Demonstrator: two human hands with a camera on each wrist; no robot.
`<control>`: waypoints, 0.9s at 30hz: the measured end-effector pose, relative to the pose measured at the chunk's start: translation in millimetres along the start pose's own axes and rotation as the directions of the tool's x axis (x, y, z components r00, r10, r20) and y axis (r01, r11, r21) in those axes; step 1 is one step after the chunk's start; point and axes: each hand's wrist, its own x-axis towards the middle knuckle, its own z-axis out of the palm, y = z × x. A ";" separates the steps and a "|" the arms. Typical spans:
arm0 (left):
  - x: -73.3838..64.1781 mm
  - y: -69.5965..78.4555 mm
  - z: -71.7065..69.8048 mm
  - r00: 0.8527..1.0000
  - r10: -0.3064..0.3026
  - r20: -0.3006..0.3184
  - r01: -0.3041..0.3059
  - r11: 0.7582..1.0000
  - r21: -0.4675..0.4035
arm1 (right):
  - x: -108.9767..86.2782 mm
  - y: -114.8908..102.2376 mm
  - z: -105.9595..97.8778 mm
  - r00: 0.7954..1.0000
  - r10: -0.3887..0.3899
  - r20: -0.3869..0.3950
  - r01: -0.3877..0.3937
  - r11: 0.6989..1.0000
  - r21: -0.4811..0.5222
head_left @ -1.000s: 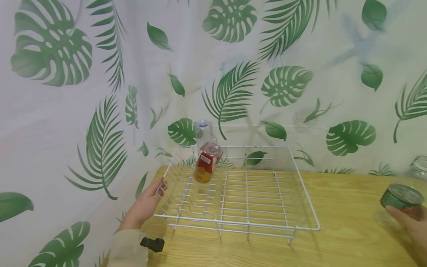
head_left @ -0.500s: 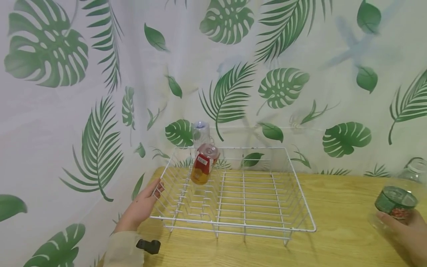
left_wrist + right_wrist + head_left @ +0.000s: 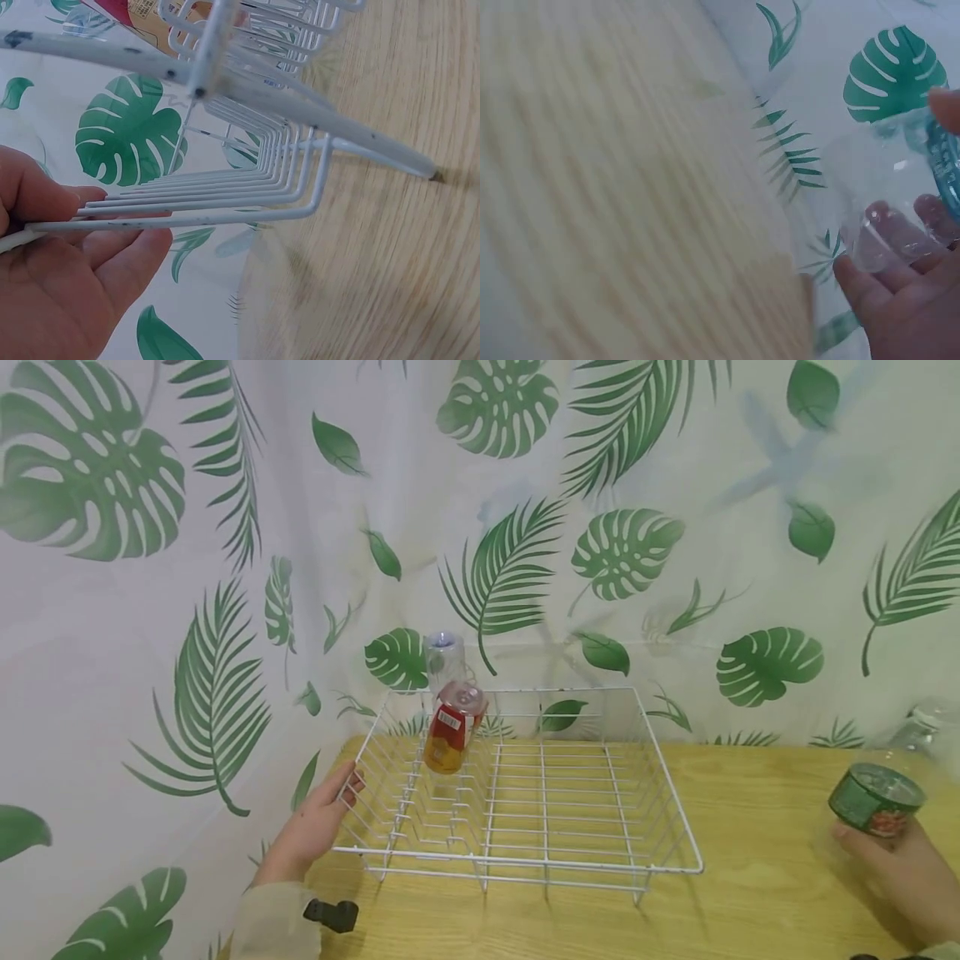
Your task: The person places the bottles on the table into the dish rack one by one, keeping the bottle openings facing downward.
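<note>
My left hand (image 3: 322, 818) grips the left side of a white wire dish rack (image 3: 585, 864); in the left wrist view, the thumb and fingers (image 3: 135, 262) lie around its side wires. A bottle (image 3: 873, 802) of clear plastic with a green label is in my right hand (image 3: 911, 877), tilted with its neck toward the upper right. In the right wrist view the bottle's clear base (image 3: 885, 187) shows, fingers curled behind it. A can-shaped container (image 3: 450, 731) with a red and yellow label leans in the rack's left part. Behind it stands a clear, blue-tinged cylinder (image 3: 444, 660).
The rack stands on a wood-grain table (image 3: 750, 827). A white curtain (image 3: 675, 460) with green leaves hangs behind and along the left. Bent wire dividers (image 3: 442, 814) fill the rack's left part; flat bars lie on its right.
The right hand has shifted slightly left with the bottle in the head view. The whole scene has drifted slightly left. The left hand keeps its grip on the rack.
</note>
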 end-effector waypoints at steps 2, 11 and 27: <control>0.5 -0.4 1.0 1.000 0.006 0.000 -0.006 1.000 -0.006 | 0.0 -8.4 -1.5 1.000 -0.017 0.017 0.017 1.000 -0.004; 1.5 2.6 2.3 1.000 0.011 0.001 -0.011 1.000 0.010 | 4.0 -53.1 -0.6 0.996 -0.076 0.054 0.073 0.996 0.057; -7.9 17.1 -6.3 0.986 0.068 -0.153 -0.053 0.994 0.097 | -11.3 -160.6 9.9 0.971 -0.021 0.240 0.070 0.978 -0.198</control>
